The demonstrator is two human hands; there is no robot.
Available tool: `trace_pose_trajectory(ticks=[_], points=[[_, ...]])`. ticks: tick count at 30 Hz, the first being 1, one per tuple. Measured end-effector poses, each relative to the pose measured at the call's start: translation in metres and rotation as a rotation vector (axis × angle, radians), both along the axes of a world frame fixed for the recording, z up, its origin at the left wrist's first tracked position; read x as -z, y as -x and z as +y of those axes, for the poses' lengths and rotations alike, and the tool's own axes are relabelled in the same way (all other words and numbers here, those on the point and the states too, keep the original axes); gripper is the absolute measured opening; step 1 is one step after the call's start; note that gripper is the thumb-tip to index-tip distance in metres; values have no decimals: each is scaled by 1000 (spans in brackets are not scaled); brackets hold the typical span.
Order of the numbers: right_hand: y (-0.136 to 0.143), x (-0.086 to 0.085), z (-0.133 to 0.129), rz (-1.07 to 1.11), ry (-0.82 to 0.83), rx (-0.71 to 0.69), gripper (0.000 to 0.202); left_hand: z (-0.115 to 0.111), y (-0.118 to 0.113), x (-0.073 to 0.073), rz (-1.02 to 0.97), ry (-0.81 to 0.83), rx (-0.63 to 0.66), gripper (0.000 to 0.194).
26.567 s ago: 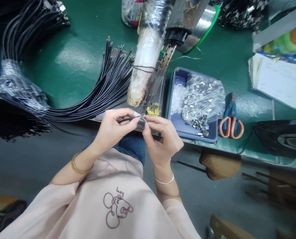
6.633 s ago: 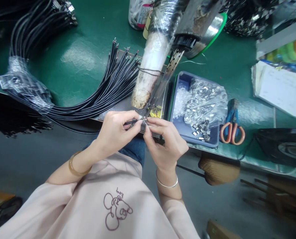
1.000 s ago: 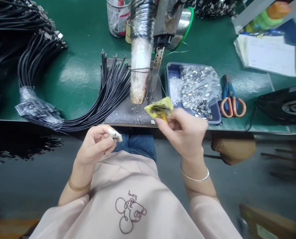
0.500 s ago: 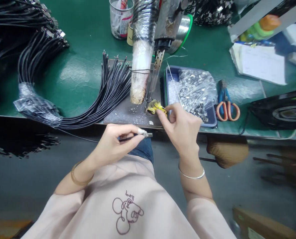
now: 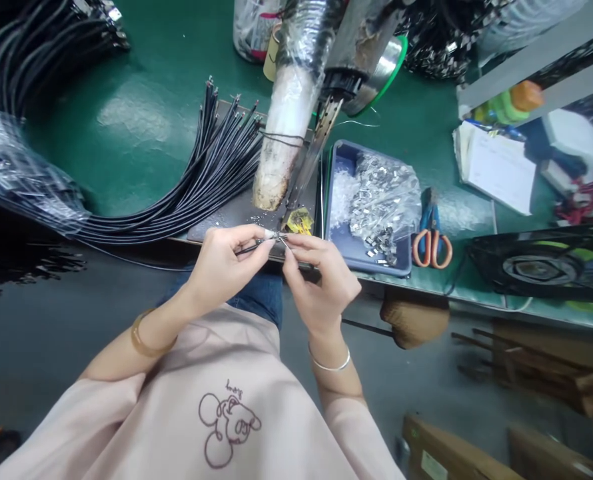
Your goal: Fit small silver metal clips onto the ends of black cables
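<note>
My left hand [image 5: 229, 263] pinches a black cable [image 5: 248, 250] close to its end, where a small metal connector [image 5: 278, 236] sticks out past the fingertips. A white covering wraps one left fingertip. Against the connector, my right hand [image 5: 321, 277] has its thumb and fingers closed in a pinch. A thin sliver shows at those fingertips, too small to name. Just beyond both hands lies a yellow piece [image 5: 300, 219], dark in places, below the tip of a clamped soldering iron [image 5: 321, 130]. Beside the iron hangs a white, plastic-wrapped tube [image 5: 282, 133] with a scorched end.
A bundle of black cables [image 5: 176, 200] curves across the left of the green table [image 5: 141, 120]. Right of my hands stands a blue tray [image 5: 346, 250] of small metal parts. Farther right are orange-handled cutters [image 5: 431, 247], papers [image 5: 499, 167] and a black fan [image 5: 541, 270].
My right hand has left the yellow piece and come left to the connector. My left hand still holds the cable, now closer to the table edge. The whole view has shifted and tilted.
</note>
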State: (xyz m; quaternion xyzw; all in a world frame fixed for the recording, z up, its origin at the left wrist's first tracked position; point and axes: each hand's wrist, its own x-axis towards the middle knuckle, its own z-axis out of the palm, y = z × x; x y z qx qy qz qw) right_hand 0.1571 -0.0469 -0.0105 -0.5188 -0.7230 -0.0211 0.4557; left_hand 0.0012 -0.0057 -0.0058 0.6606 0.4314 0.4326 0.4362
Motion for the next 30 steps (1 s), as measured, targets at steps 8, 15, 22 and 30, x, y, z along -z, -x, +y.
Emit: trace_pose_trajectory(ticks=[8,15,22,30], points=[[-1,1,5,-8,-22,-3,19,1,-3,-7,185,-190,-40,16],[-2,-1,9,21,8,-10,20,5,-4,-8,232,-260,-70,15],[-2,-5,10,9,2,18,18,5,-2,-13,243,-250,-63,14],[-2,-8,6,4,37,6,19,8,-1,-15,231,-265,-47,14]])
